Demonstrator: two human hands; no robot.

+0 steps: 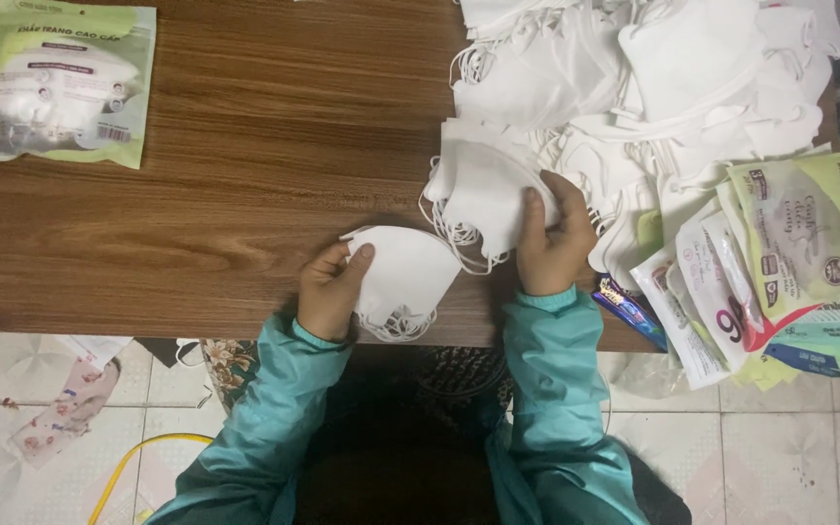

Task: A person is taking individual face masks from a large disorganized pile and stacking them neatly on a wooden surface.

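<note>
Two small stacks of white masks are in hand at the near edge of the worktop (196,194): the left hand (328,292) has its fingers clamped around the near stack of folded masks (405,277), its long axis running left to right, while the right hand (554,243) grips the far stack (483,194), just up and right and touching the first. Beyond lies the big heap of loose masks (653,78); empty pouches (780,262) sit right, a filled packet (68,83) far left.

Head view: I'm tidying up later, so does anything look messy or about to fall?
Yes. The empty packets at the table's right end are heaped askew, several jutting past the table edge. Paper scraps and a yellow cable lie on the floor.
</note>
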